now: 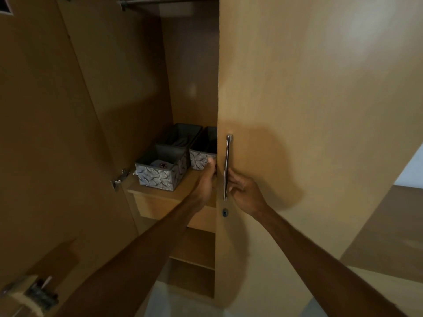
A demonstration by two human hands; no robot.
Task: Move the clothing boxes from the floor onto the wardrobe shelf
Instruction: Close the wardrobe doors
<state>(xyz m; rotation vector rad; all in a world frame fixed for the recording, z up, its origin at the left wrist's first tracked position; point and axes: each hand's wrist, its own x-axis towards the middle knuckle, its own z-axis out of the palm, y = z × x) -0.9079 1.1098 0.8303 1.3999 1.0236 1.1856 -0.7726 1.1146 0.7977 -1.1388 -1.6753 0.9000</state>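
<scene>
Three grey fabric clothing boxes with leaf-patterned fronts stand on the wardrobe shelf [183, 192]. The front box [160, 173] holds a folded white item. A second box [180, 135] stands behind it. The third box [201, 157] is to the right, half hidden by the right wardrobe door [297, 106]. My left hand [207, 180] curls around that door's inner edge, just in front of the third box. My right hand [242, 189] has its fingers hooked behind the door's long metal handle [227, 165].
The left wardrobe door [39, 133] stands wide open, with a hinge [120, 178] beside the shelf. A hanging rail [169, 0] runs across the top. Lower shelves [194, 259] sit under a drawer front [160, 208]. A keyhole [225, 212] is below the handle.
</scene>
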